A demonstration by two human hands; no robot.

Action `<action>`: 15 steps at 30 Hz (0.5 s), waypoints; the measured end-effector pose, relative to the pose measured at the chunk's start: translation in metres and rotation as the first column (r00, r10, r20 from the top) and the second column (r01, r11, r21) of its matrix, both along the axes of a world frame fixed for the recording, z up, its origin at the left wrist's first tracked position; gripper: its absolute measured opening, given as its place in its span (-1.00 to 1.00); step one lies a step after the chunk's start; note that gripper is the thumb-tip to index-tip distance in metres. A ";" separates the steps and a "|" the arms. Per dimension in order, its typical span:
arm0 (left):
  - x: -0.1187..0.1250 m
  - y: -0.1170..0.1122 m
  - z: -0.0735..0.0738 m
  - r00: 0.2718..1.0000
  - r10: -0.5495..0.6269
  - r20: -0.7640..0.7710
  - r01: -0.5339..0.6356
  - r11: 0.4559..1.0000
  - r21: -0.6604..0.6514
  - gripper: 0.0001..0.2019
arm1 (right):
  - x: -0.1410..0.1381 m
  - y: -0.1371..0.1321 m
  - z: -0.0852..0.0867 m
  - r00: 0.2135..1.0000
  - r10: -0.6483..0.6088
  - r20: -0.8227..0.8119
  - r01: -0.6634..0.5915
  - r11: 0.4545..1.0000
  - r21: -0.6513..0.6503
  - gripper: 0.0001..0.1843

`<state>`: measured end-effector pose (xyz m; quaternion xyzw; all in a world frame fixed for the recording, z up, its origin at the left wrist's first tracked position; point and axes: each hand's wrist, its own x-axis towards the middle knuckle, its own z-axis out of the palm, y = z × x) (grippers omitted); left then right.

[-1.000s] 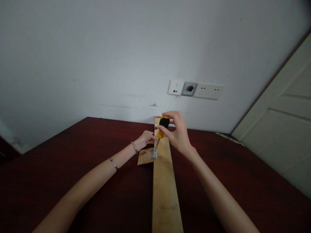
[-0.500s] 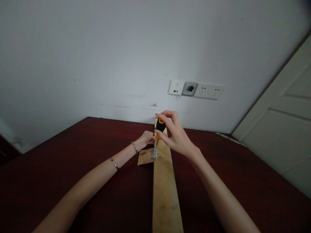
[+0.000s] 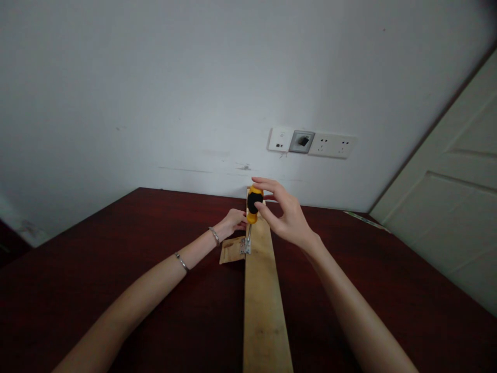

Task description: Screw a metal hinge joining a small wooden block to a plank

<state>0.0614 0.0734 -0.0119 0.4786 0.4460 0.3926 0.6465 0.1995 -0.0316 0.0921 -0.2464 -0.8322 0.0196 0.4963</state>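
A long pale wooden plank (image 3: pixel 265 295) lies on the dark red table (image 3: pixel 116 269), running away from me. A small metal hinge (image 3: pixel 245 245) sits at its left edge, joined to a small wooden piece (image 3: pixel 232 249). My right hand (image 3: pixel 285 215) grips the yellow and black handle of a screwdriver (image 3: pixel 253 203) with its fingertips. The tool stands nearly upright with its tip on the hinge. My left hand (image 3: pixel 233 221) rests against the plank's left edge just beyond the hinge, fingers curled on it.
A white wall stands behind the table with a row of wall sockets (image 3: pixel 310 143). A pale door (image 3: pixel 450 207) is at the right. The table's far edge meets the wall.
My right hand's fingers have shifted round the screwdriver handle, which now stands more upright and a little to the left. My left hand and the plank have stayed put.
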 end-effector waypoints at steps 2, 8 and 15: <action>0.001 0.000 0.000 1.000 -0.003 -0.010 0.003 1.000 0.008 -0.91 | 0.000 -0.002 0.001 1.000 0.015 -0.024 -0.015 1.000 -0.016 -0.64; 0.001 0.001 0.001 0.999 -0.010 -0.032 0.010 1.000 0.013 -0.92 | 0.000 0.000 0.000 0.998 -0.029 -0.051 0.028 0.999 -0.022 -0.57; -0.001 0.004 -0.003 1.000 -0.020 -0.014 0.020 1.000 0.015 -0.93 | 0.000 -0.001 0.001 1.000 0.004 -0.018 -0.005 0.998 -0.063 -0.57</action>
